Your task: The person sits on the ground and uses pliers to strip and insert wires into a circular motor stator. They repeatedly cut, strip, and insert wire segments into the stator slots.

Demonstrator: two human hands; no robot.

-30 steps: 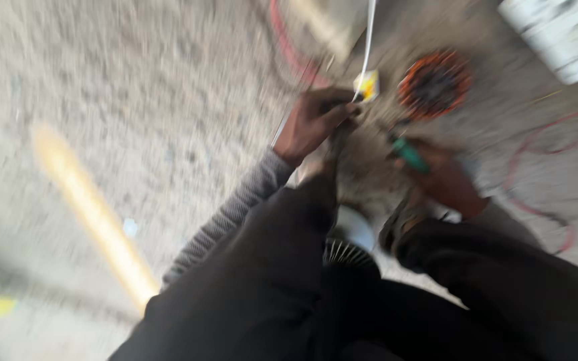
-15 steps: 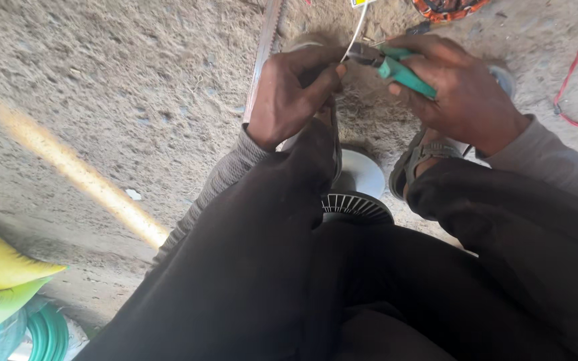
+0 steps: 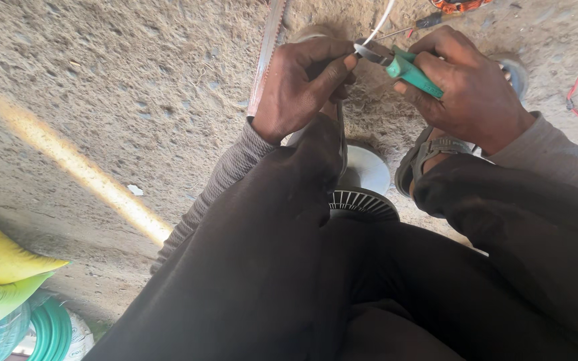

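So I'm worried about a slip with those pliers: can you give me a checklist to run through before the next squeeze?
1. Right hand wrapped firmly around the green-handled pliers: ok.
2. Plier tips on the white wire: cannot tell, the contact spot is hidden by the fingers.
3. Left hand steadying the work at the tips: ok, its fingertips sit right there.
4. Left fingers clear of the tips: not ok, they are very close.
5. White fan part between the knees out of the way: ok.
6. Hacksaw blade on the ground apart from both hands: cannot tell.
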